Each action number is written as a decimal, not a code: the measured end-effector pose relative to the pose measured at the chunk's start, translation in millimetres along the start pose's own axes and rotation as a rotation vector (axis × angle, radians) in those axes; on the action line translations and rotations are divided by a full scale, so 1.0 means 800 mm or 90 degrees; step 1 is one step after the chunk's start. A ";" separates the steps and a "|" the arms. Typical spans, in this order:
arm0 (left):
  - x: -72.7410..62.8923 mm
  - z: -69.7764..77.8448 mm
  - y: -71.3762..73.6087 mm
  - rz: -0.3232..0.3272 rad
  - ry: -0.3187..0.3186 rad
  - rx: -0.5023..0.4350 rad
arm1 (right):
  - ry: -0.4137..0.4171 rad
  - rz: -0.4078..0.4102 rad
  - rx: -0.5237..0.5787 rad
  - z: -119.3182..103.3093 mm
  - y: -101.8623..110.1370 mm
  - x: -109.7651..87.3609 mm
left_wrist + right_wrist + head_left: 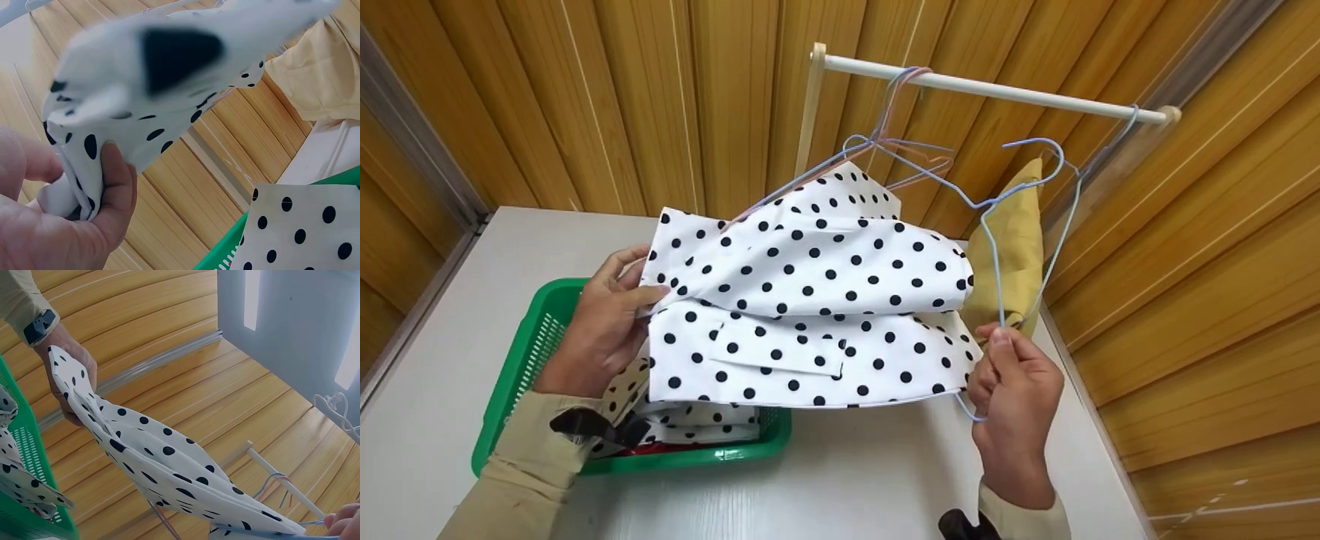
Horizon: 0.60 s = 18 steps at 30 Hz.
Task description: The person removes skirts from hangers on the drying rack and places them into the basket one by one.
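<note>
Tan sleeves [521,457] nearest the head camera. Left hand [601,322] pinches the left edge of a white polka-dot garment [814,274], held up between both hands, partly above a green basket [697,460] containing dotted cloth [697,418]. Right hand [1018,401] pinches the side wire of a blue hanger [997,262] beside the garment's right edge. Rack [997,93] behind; yellow cloth [1009,247] hangs near its right end.

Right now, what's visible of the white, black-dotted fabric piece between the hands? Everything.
The white fabric piece with round black dots looks creased and folded, with a narrow flap across its lower front. It is held up, partly over the green plastic basket. The left hand pinches its left edge; the blue wire hanger in the right hand overlaps its right end.
</note>
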State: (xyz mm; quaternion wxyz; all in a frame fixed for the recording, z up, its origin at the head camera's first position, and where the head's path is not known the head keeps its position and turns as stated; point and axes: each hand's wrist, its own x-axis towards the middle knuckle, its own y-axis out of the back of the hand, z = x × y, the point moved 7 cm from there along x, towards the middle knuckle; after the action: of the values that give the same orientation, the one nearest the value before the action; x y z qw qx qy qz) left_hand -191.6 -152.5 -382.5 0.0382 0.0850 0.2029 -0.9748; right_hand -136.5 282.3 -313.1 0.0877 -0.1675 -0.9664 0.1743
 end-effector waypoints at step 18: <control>-0.006 0.026 0.040 0.027 0.005 -0.092 | 0.019 0.031 -0.012 -0.010 0.020 -0.003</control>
State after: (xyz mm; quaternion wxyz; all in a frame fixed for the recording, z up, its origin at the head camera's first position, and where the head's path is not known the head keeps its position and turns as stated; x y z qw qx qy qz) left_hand -186.6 -190.0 -375.2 0.0639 0.0902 0.2710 -0.9562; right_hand -127.9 297.9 -311.8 0.0962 -0.1942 -0.9622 0.1648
